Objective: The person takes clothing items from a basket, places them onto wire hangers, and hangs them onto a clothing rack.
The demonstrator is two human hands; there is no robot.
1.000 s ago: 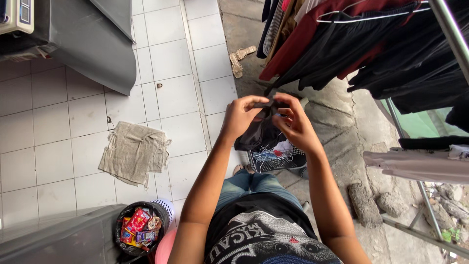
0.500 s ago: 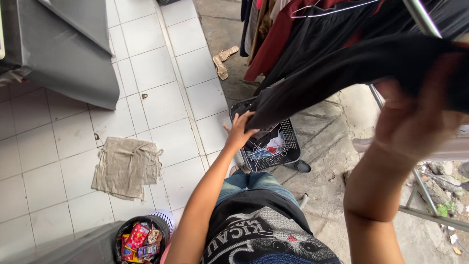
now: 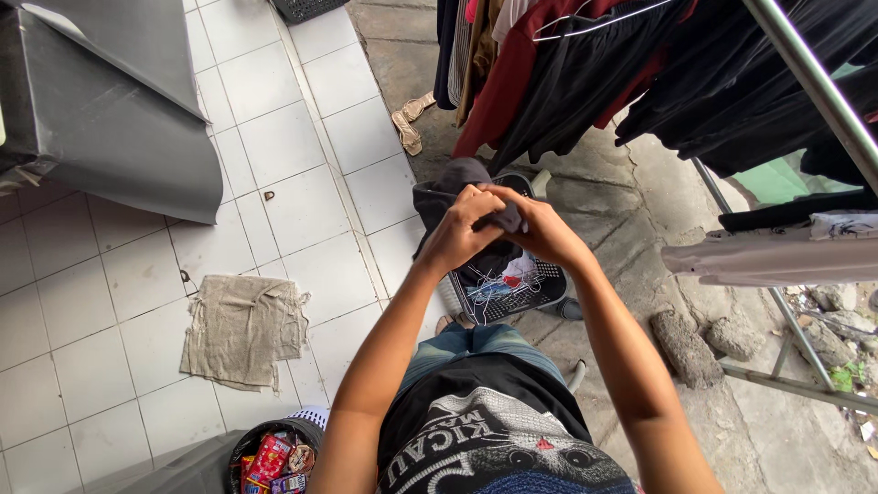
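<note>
Left hand [image 3: 462, 233] and right hand [image 3: 540, 229] gripping dark garment [image 3: 457, 187] — above laundry basket [image 3: 512, 293], clothes rack [image 3: 814, 87] alongside

Tiled floor [image 3: 302, 137]; rag [image 3: 244, 329]; sandals [image 3: 409, 123]; basket [image 3: 512, 293].

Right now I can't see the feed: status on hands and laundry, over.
Left hand and right hand both grip dark garment. Laundry basket below. Clothes rack at right, apart.
</note>
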